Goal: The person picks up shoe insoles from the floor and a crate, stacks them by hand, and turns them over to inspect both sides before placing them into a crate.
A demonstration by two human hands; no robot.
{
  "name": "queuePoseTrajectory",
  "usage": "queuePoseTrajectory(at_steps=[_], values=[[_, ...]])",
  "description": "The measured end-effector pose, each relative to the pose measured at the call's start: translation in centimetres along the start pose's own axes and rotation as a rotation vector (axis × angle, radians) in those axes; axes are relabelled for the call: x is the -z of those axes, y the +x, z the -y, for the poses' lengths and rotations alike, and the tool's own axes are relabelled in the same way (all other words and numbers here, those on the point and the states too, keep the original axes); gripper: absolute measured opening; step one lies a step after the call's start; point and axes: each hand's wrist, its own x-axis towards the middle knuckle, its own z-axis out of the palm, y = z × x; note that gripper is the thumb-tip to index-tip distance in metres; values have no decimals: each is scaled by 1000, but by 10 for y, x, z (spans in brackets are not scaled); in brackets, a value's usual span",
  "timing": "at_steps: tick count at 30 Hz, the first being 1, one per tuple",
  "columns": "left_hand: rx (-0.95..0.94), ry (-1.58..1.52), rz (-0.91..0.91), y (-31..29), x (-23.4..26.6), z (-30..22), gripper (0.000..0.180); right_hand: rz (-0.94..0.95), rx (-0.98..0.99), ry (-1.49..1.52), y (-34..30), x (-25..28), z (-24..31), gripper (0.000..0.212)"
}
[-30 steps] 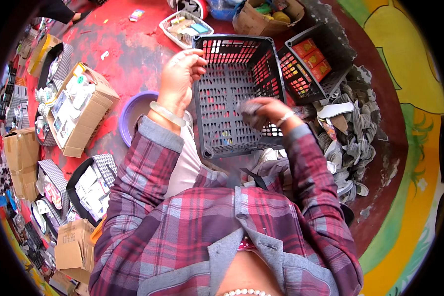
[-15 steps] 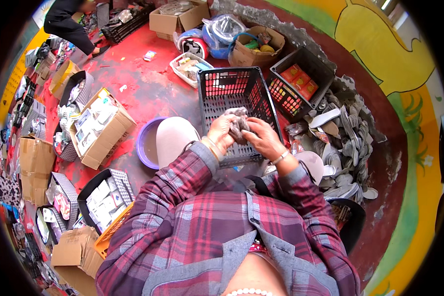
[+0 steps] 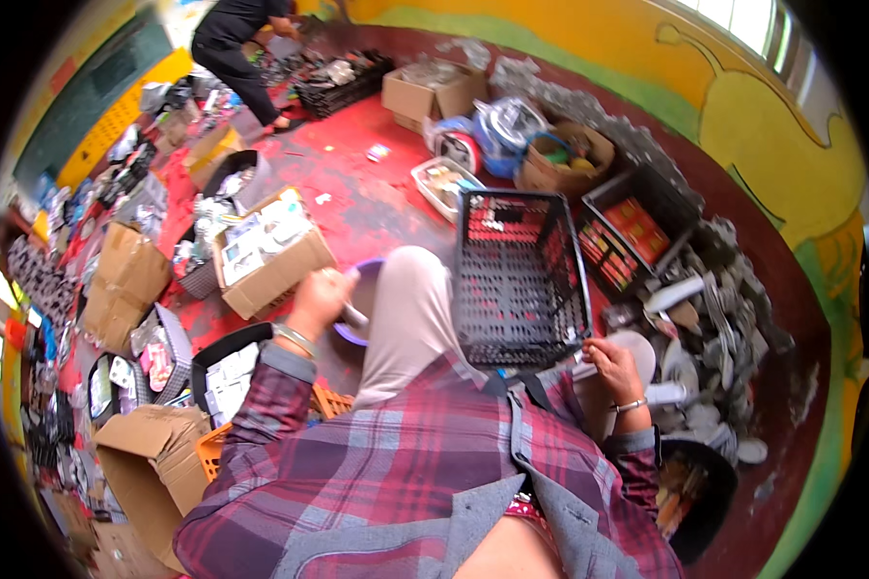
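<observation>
My left hand point(image 3: 321, 304) is closed beside my left knee, over the rim of a purple basin point(image 3: 352, 335). A slim pale grey thing point(image 3: 355, 317) pokes out of its grip, blurred, its kind unclear. At the near right corner of a black plastic crate point(image 3: 517, 289), my right hand point(image 3: 610, 365) has its fingers curled together; I cannot make out what is in them, if anything. The crate stands in front of my knees with nothing inside that I can see. A heap of grey, flat, shoe-like pieces point(image 3: 714, 328) lies to the right of that hand.
A second black crate point(image 3: 637, 227) holds red boxes. Further off are a white basket point(image 3: 444, 188) and cardboard boxes point(image 3: 434, 96). On the left stand an open carton of white packages point(image 3: 270, 253) and an orange crate point(image 3: 212, 452). A person in black point(image 3: 237, 58) bends at the far left.
My hands were together over the black crate on a crumpled grey-brown bundle. They have parted: the left moved left to the basin, the right back toward my right knee. The view has shifted.
</observation>
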Motion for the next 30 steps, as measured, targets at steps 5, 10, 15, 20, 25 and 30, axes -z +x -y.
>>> queuePoseTrajectory(at_steps=[5,10,15,20,25,30], values=[[-132,85,184,-31,-40,-28,37,174,89,-182,22,-49,38,22],[-401,519,380,-25,-99,-33,28,469,124,-373,41,-96,63,24],[-248,316,319,-6,-119,-29,23,609,139,-415,51,-133,56,24],[-179,-517,820,-4,-93,6,19,626,196,-441,42,-127,38,24],[-169,-172,970,-49,-50,-17,18,48,296,-719,-1,-51,50,25],[-681,80,849,4,-95,-114,26,-364,-67,-1170,-70,22,41,45]])
